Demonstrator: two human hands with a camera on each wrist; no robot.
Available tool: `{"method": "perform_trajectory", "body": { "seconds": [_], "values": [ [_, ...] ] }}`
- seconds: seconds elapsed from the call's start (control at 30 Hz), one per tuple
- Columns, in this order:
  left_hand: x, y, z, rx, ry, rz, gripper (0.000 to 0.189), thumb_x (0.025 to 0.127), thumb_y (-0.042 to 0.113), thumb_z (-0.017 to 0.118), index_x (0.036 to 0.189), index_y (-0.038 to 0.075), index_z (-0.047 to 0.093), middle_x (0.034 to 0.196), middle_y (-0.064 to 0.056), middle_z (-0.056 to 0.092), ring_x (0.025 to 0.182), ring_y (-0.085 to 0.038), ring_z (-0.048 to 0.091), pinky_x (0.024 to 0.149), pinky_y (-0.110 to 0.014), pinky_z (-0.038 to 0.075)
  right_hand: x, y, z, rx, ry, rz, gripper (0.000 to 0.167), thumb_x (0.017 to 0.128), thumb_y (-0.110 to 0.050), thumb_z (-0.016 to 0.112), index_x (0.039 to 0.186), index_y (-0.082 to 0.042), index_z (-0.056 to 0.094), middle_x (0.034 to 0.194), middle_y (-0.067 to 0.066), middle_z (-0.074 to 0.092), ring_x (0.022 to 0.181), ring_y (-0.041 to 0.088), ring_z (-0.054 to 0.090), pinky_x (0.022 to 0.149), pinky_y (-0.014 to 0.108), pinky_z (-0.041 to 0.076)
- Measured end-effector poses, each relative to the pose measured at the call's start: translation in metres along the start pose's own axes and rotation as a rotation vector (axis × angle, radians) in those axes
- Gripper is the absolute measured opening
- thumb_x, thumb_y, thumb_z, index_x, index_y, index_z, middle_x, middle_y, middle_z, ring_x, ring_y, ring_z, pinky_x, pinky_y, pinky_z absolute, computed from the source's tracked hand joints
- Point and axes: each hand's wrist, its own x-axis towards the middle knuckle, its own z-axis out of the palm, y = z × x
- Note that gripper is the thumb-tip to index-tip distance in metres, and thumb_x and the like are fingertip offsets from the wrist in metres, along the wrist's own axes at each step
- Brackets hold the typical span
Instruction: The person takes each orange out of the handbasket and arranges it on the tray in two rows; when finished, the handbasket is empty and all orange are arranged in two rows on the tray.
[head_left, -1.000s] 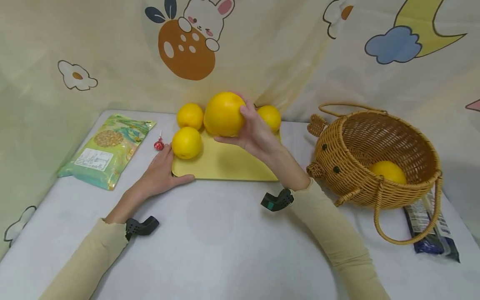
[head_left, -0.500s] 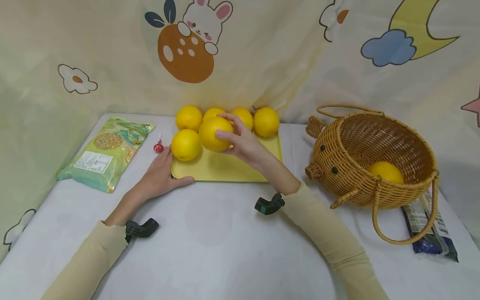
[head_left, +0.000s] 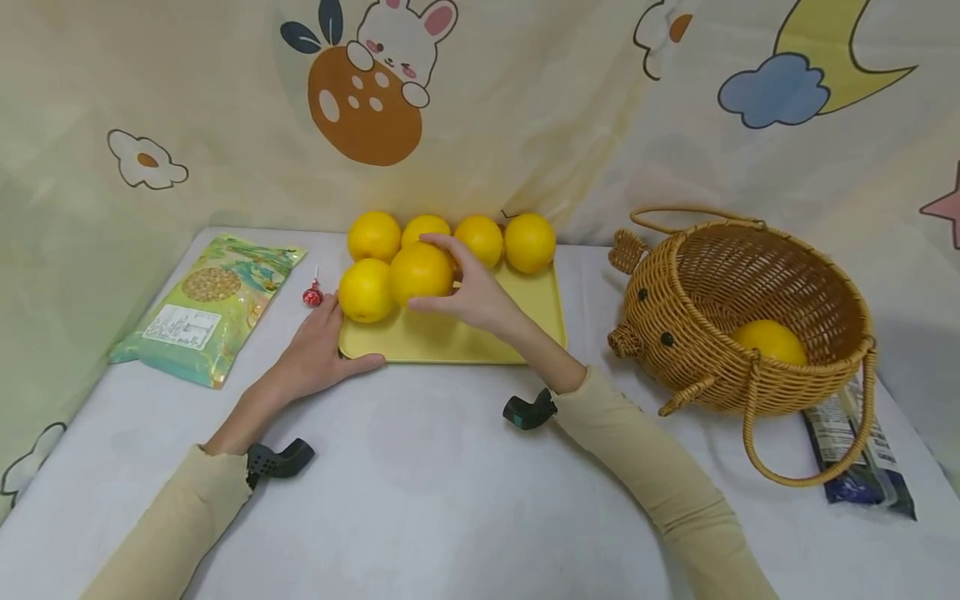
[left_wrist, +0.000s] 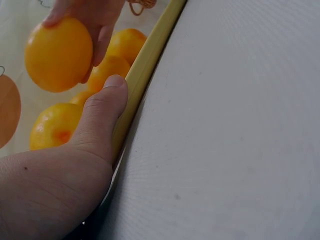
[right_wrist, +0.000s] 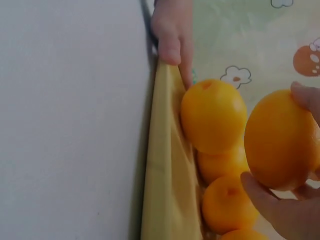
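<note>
My right hand holds an orange between thumb and fingers, above the left part of a yellow tray. In the right wrist view, this orange appears raised in front of the others. On the tray, an orange sits at the left side, and several more oranges stand in a row along the back. My left hand rests at the tray's front left corner, fingers along the left side. Its thumb lies along the front rim.
A wicker pig-shaped basket with one orange inside stands at the right. Dark packets lie partly under it. A green bag and a red lollipop lie left of the tray. A printed curtain hangs behind.
My right hand has brought the orange leftward and down, to beside the left orange. The back row, partly hidden earlier, shows more. My left hand stays at the tray corner.
</note>
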Motion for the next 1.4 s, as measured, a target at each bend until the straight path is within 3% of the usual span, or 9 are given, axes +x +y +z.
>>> {"method": "perform_trajectory", "body": {
  "seconds": [0.13, 0.4, 0.8, 1.27, 1.4],
  "values": [
    [-0.001, 0.000, 0.000, 0.008, 0.003, 0.007, 0.115, 0.081, 0.063, 0.066, 0.156, 0.004, 0.001, 0.163, -0.021, 0.000, 0.150, -0.043, 0.004, 0.121, -0.060, 0.007, 0.002, 0.006, 0.001, -0.045, -0.045, 0.010, 0.087, 0.077, -0.029, 0.083, 0.148, -0.024, 0.033, 0.151, -0.001, 0.035, 0.119, 0.022, 0.047, 0.098, 0.037, 0.048],
    [-0.005, 0.002, 0.000, -0.001, 0.010, 0.020, 0.113, 0.082, 0.060, 0.067, 0.156, 0.005, 0.002, 0.163, -0.020, 0.001, 0.149, -0.043, 0.005, 0.121, -0.060, 0.007, 0.006, 0.017, 0.009, -0.265, -0.057, -0.092, 0.087, 0.077, -0.027, 0.083, 0.148, -0.014, 0.034, 0.150, 0.010, 0.035, 0.134, 0.024, 0.037, 0.117, 0.042, 0.032],
    [-0.004, 0.000, 0.003, -0.004, 0.011, 0.009, 0.112, 0.081, 0.061, 0.067, 0.156, 0.006, 0.004, 0.163, -0.021, 0.002, 0.150, -0.043, 0.005, 0.120, -0.061, 0.008, 0.003, 0.021, 0.009, -0.449, -0.100, -0.092, 0.081, 0.080, -0.032, 0.080, 0.148, -0.017, 0.039, 0.147, 0.011, 0.035, 0.133, 0.024, 0.041, 0.116, 0.040, 0.035],
    [-0.001, 0.003, 0.001, 0.003, -0.001, -0.008, 0.115, 0.081, 0.063, 0.066, 0.156, 0.006, 0.000, 0.164, -0.019, -0.001, 0.150, -0.042, 0.002, 0.121, -0.059, 0.006, 0.001, 0.005, -0.012, -0.465, -0.111, -0.012, 0.089, 0.078, -0.041, 0.080, 0.149, -0.012, 0.034, 0.151, 0.011, 0.034, 0.137, 0.023, 0.038, 0.119, 0.038, 0.031],
    [-0.001, 0.003, 0.000, -0.005, -0.001, -0.017, 0.115, 0.081, 0.062, 0.067, 0.156, 0.006, -0.001, 0.164, -0.020, -0.001, 0.150, -0.042, 0.002, 0.121, -0.060, 0.006, 0.000, -0.006, -0.022, -0.438, -0.092, -0.038, 0.084, 0.080, -0.040, 0.079, 0.147, -0.012, 0.037, 0.146, 0.013, 0.039, 0.132, 0.026, 0.042, 0.116, 0.040, 0.035]
  ]
}}
